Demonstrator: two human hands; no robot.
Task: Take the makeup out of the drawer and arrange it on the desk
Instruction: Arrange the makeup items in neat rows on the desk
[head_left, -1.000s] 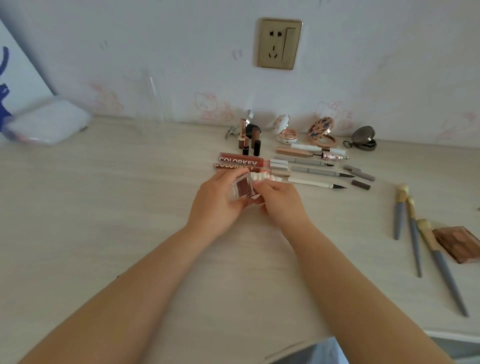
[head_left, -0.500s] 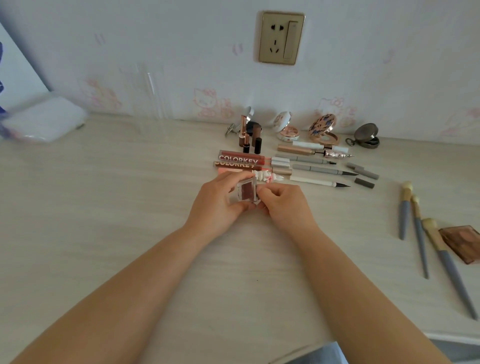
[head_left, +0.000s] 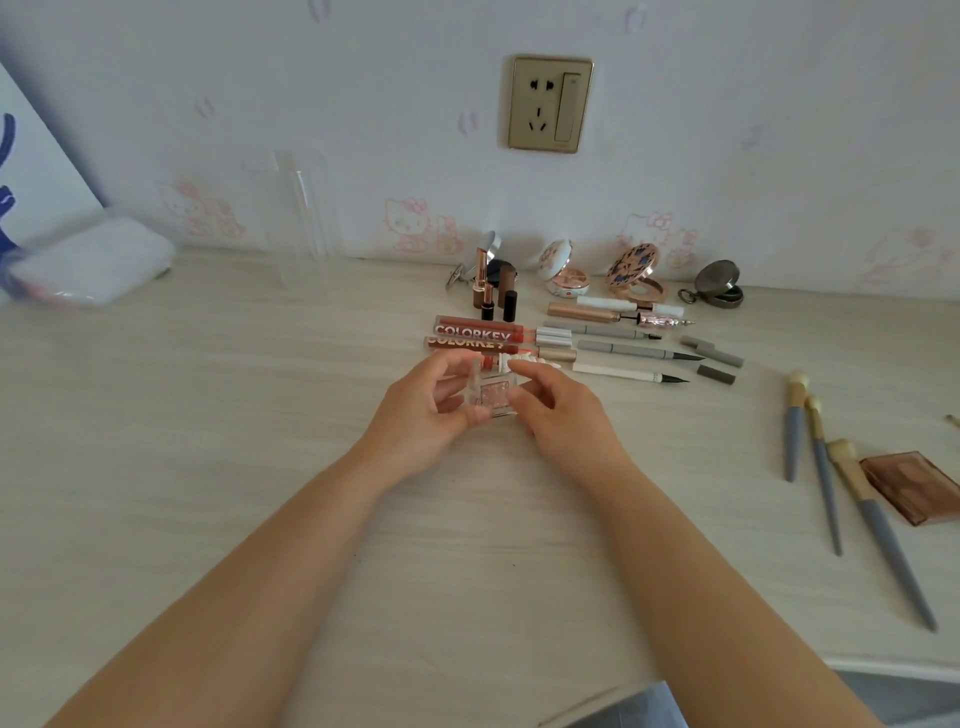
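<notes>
Pale wood table (head_left: 208, 467) carries the rows of makeup. I hold a small clear eyeshadow case (head_left: 493, 397) above it, just before the lip gloss tubes (head_left: 478, 332) — left hand (head_left: 421, 410) grasping it, right hand (head_left: 561, 415) pinching its edge. Inside, pink glitter powder. Set it down flat, I think, beside the row.

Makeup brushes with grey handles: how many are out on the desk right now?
3, all on the right side of the desk: the left brush, the middle brush beside it, and the largest brush next to the brown palette. None seems hidden.
</notes>
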